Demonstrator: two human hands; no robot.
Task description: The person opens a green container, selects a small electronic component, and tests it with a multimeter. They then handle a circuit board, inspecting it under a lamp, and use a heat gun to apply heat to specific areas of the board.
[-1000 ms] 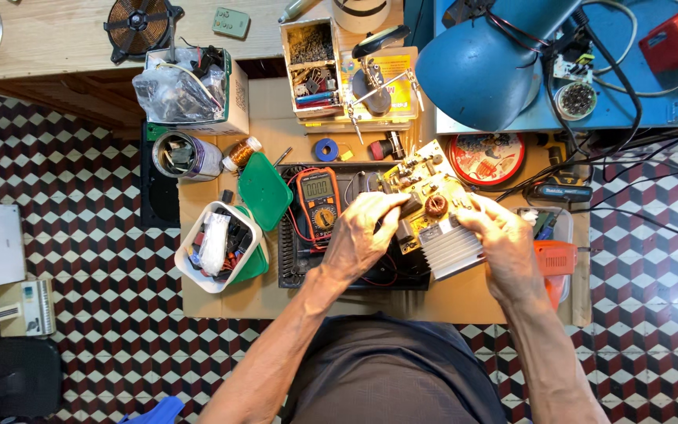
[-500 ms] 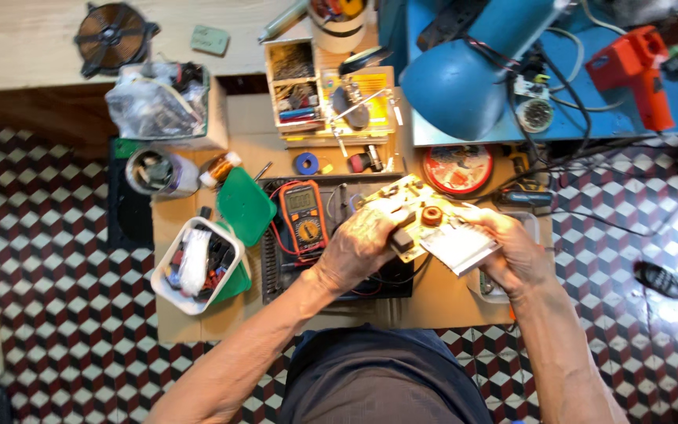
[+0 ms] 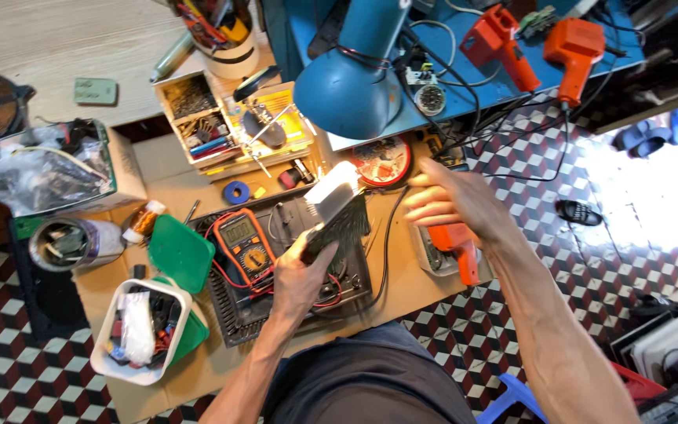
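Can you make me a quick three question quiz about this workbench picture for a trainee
1. True or false: the left hand holds the circuit board.
2. What colour is the desk lamp? A red, B blue, C green.
3. Which meter lies just left of the left hand?

Key: 1 true. 2 B. 3 the orange multimeter. The right hand is open and holds nothing.

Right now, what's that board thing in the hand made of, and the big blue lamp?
The circuit board in the left hand looks like dark green laminate carrying a ribbed, pale metal heat sink, probably aluminium. The blue lamp looks like painted metal: smooth, softly glossy.
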